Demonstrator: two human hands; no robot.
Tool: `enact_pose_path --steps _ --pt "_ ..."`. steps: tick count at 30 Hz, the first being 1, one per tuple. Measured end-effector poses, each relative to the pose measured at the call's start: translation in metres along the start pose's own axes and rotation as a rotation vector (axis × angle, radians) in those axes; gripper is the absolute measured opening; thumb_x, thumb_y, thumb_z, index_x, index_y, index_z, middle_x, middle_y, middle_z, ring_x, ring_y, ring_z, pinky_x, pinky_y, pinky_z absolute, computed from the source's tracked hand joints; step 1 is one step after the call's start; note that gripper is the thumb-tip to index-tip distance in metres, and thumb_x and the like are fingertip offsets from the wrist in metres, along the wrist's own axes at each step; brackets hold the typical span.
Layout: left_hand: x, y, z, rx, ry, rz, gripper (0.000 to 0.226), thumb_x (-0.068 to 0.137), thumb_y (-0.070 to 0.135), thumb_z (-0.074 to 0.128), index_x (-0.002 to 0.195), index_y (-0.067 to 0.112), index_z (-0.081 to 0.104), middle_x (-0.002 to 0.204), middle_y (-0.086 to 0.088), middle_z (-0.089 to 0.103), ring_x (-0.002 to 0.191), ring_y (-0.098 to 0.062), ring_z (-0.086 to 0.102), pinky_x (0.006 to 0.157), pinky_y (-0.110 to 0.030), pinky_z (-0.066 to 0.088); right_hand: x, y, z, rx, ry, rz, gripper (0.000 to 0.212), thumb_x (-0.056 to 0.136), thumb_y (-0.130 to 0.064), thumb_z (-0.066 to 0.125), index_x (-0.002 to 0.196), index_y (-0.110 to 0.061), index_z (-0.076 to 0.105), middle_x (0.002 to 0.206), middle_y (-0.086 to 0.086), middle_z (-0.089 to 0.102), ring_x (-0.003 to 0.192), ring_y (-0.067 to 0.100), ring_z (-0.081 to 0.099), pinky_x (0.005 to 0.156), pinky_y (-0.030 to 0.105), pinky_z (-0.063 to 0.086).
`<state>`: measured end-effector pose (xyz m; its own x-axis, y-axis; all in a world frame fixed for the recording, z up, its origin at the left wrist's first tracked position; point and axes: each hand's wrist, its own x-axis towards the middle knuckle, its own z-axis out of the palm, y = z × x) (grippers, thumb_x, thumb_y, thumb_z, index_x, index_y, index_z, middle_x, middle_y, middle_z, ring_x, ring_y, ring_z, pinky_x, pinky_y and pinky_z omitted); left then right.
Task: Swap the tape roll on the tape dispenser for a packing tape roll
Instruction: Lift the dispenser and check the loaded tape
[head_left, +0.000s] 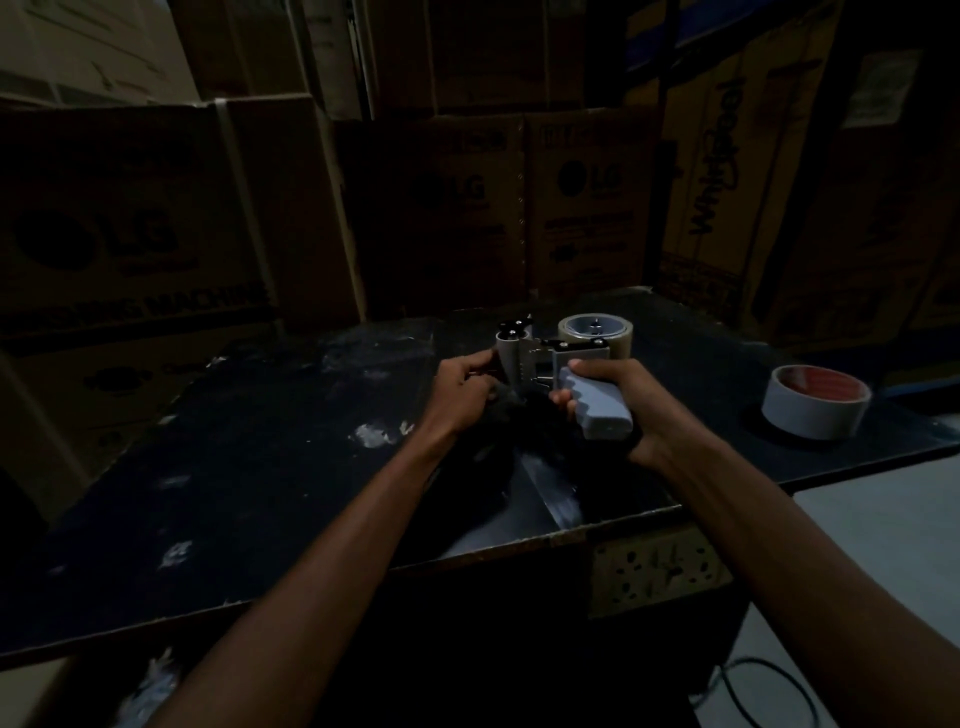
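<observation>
A grey hand-held tape dispenser (550, 364) is held just above the dark table (260, 467). My right hand (618, 405) is wrapped around its pistol handle. My left hand (462, 389) pinches the dispenser's front end beside the roller. A beige tape roll (597, 330) sits on the dispenser's hub at the far side. A second, pale roll with a red core (815, 405) lies flat on the table to the right, well apart from both hands.
Stacked cardboard appliance boxes (571, 208) wall in the table at the back and left. The table's near edge (519, 545) runs diagonally, with a perforated metal bracket (660, 571) under it. A black cable (769, 691) lies on the floor lower right. The scene is dim.
</observation>
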<state>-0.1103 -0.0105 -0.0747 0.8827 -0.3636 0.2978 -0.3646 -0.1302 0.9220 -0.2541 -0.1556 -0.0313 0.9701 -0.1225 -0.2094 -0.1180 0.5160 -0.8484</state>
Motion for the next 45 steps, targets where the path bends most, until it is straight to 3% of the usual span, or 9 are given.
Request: enact_pose_path --steps 2,5,9,13,27,32,34,40,45 --pt "-0.003 0.010 0.002 -0.143 0.009 -0.087 0.038 0.093 -0.006 0.045 0.123 0.005 0.064 0.090 -0.002 0.067 0.082 -0.019 0.062 0.067 -0.025 0.053 0.001 -0.001 -0.001 0.009 0.004 -0.004 0.023 0.093 -0.017 0.060 0.112 -0.003 0.058 0.077 0.011 0.065 0.055 0.012 0.061 0.047 0.018 0.053" --pt "0.001 0.009 -0.006 -0.257 0.042 -0.162 0.029 0.097 0.004 0.050 0.122 0.006 0.064 0.104 -0.006 0.070 0.095 -0.018 0.068 0.081 -0.031 0.059 0.000 -0.002 -0.003 0.036 0.000 -0.012 0.027 0.093 -0.015 0.060 0.116 -0.002 0.056 0.081 0.013 0.065 0.056 0.013 0.062 0.048 0.017 0.054" --pt "0.006 0.001 -0.013 -0.229 0.024 -0.149 0.025 0.092 0.008 0.062 0.116 0.013 0.069 0.113 -0.009 0.072 0.103 -0.022 0.069 0.076 -0.030 0.058 0.001 -0.004 -0.001 0.066 -0.011 -0.013 0.024 0.093 -0.013 0.060 0.114 -0.002 0.055 0.082 0.016 0.065 0.057 0.013 0.062 0.050 0.018 0.053" --pt "0.003 0.007 -0.012 -0.213 0.007 -0.136 0.027 0.092 0.009 0.062 0.119 0.008 0.067 0.112 -0.010 0.071 0.102 -0.023 0.068 0.088 -0.038 0.058 0.001 -0.008 0.000 0.071 -0.006 -0.004 0.021 0.094 -0.013 0.058 0.110 0.000 0.056 0.077 0.013 0.065 0.053 0.012 0.062 0.048 0.017 0.053" --pt "0.012 -0.001 -0.027 -0.235 0.091 -0.103 0.006 0.083 0.007 0.073 0.088 0.010 0.072 0.093 -0.012 0.073 0.088 -0.022 0.070 0.074 -0.030 0.058 0.008 -0.006 -0.005 0.094 0.014 0.028 0.029 0.092 -0.013 0.062 0.116 0.001 0.054 0.075 0.015 0.068 0.054 0.013 0.064 0.049 0.019 0.056" --pt "0.012 0.000 -0.032 -0.148 0.042 -0.045 0.015 0.085 0.006 0.070 0.100 0.005 0.071 0.091 -0.009 0.071 0.075 -0.012 0.065 0.065 -0.023 0.054 0.012 -0.004 -0.008 0.073 0.029 0.030 0.031 0.091 -0.015 0.064 0.116 -0.001 0.054 0.076 0.015 0.071 0.058 0.014 0.066 0.051 0.019 0.057" --pt "0.012 0.000 -0.033 -0.070 0.028 -0.015 0.017 0.087 0.007 0.069 0.104 0.006 0.071 0.093 -0.006 0.072 0.077 -0.011 0.066 0.068 -0.023 0.054 0.011 -0.004 -0.009 0.063 0.023 0.039 0.029 0.091 -0.015 0.063 0.115 -0.002 0.054 0.074 0.015 0.071 0.057 0.013 0.065 0.051 0.019 0.056" --pt "0.011 0.000 -0.044 -0.008 0.017 0.046 0.012 0.084 0.006 0.071 0.090 0.015 0.076 0.086 -0.003 0.075 0.083 -0.016 0.071 0.076 -0.029 0.059 0.014 0.000 -0.018 0.019 -0.007 0.074 0.038 0.088 -0.016 0.065 0.123 -0.002 0.054 0.082 0.015 0.070 0.061 0.014 0.064 0.050 0.019 0.056" --pt "0.006 -0.003 -0.048 0.058 -0.017 0.089 0.011 0.082 0.003 0.074 0.089 0.012 0.077 0.077 0.002 0.074 0.069 -0.006 0.070 0.071 -0.022 0.058 0.013 0.004 -0.032 -0.035 0.015 0.144 0.040 0.085 -0.016 0.066 0.121 -0.003 0.057 0.081 0.016 0.071 0.061 0.014 0.062 0.048 0.018 0.055"
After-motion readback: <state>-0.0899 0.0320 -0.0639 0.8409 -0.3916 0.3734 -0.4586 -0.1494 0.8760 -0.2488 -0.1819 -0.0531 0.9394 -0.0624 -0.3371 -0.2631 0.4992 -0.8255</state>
